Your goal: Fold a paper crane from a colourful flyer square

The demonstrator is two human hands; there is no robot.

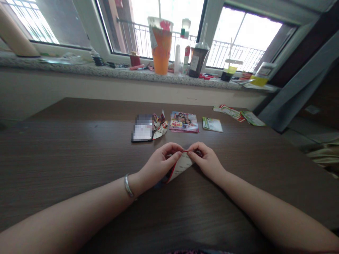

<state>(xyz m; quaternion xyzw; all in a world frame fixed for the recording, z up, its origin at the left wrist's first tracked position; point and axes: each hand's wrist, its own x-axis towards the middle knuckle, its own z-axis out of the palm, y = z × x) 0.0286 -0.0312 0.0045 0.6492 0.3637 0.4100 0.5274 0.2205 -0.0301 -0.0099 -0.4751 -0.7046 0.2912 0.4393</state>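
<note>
Between my two hands is a folded piece of printed paper (182,165), whitish with dark print on the face I see and red along one edge. My left hand (164,158), below a silver bangle, pinches its upper edge with thumb and fingers. Close beside it, my right hand (203,155) pinches the same edge from the other side. The fingertips almost meet. Beyond my left hand lie crumpled, folded printed paper (160,127) and a dark-edged phone-like device (142,128) with a blurred face. A stack of colourful flyers (184,121) lies past the hands.
A small stack of green-and-white cards (212,124) lies right of the flyers, with more leaflets (233,113) at the table's far right. On the granite windowsill (119,72) stand a tall orange drink cup (161,49), a dark drink cup (197,60) and several small items.
</note>
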